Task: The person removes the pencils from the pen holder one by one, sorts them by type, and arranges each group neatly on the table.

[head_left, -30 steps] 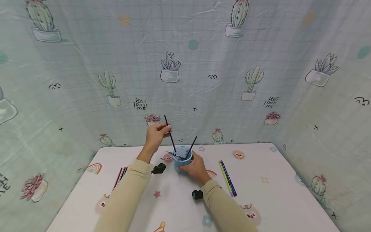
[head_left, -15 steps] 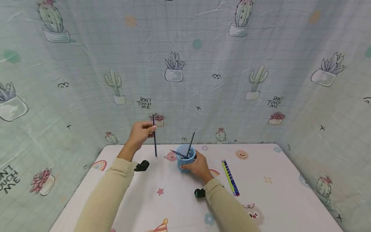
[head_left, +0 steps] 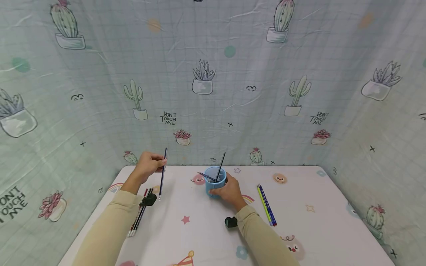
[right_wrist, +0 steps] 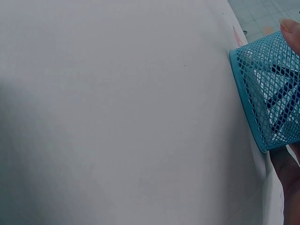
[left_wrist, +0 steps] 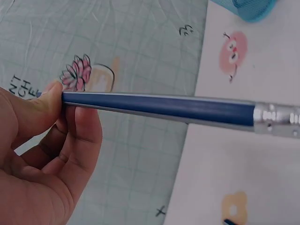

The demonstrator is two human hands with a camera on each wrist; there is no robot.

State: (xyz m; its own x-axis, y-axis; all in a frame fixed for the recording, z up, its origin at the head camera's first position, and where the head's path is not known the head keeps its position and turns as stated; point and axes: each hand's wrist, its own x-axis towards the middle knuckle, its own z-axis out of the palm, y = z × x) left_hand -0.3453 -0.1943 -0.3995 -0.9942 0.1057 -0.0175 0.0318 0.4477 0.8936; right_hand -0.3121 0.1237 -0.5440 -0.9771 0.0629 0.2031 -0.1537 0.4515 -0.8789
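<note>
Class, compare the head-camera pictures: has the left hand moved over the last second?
Yes: judged against the printed pink star, the left hand has shifted leftward and somewhat lower in the head view.

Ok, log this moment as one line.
left hand: pinches navy pencil, silver end down; right hand: grips blue mesh cup holding leaning pencils; table: dark and red pencils left, lime pencil and spotted blue pencil right

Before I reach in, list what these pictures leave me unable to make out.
- Head view: lower ends of the pencils inside the cup, behind its wall.
- Head view: a stretch of the left-side pencils, under the black wrist device.
- Left wrist view: silver tip of the held blue pencil, past the right edge.
- Right wrist view: most of the right hand, past the right edge.
</note>
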